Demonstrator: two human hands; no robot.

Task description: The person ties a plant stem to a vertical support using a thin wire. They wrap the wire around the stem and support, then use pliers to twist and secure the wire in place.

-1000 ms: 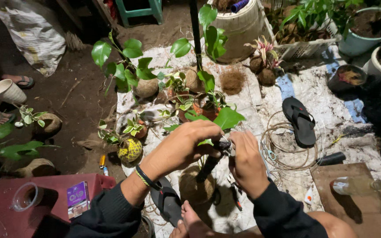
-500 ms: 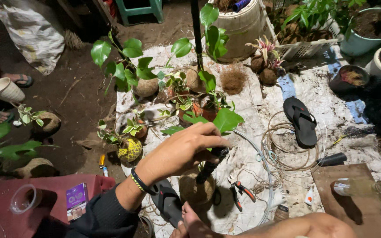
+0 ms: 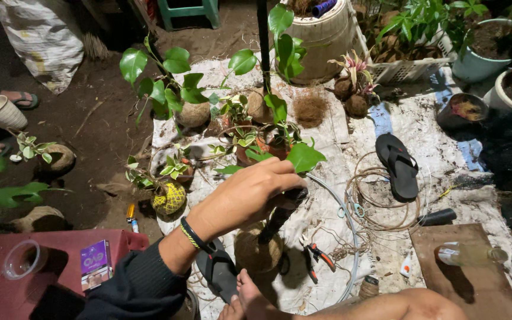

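Note:
My left hand point(image 3: 250, 192), in a black sleeve with a wrist band, is closed around the dark stem point(image 3: 280, 216) of a plant. The stem runs down to a brown coir ball point(image 3: 256, 252) resting on the white sheet point(image 3: 327, 136). A broad green leaf point(image 3: 304, 157) stands just above my fingers. My right hand is out of view. My bare foot point(image 3: 250, 296) and leg point(image 3: 398, 305) lie along the bottom edge, next to a black sandal point(image 3: 217, 272).
Red-handled pliers point(image 3: 318, 258) and a wire coil point(image 3: 380, 195) lie right of the ball. Another black sandal point(image 3: 398, 166), a wooden board with a bottle point(image 3: 469, 255), a yellow-netted plant ball point(image 3: 170, 198), several potted plants, a white bucket point(image 3: 321, 35) and a red stool point(image 3: 60, 249) surround me.
My right hand has let go of the stem and dropped out of view. My left hand has stayed closed on the stem above the coir ball.

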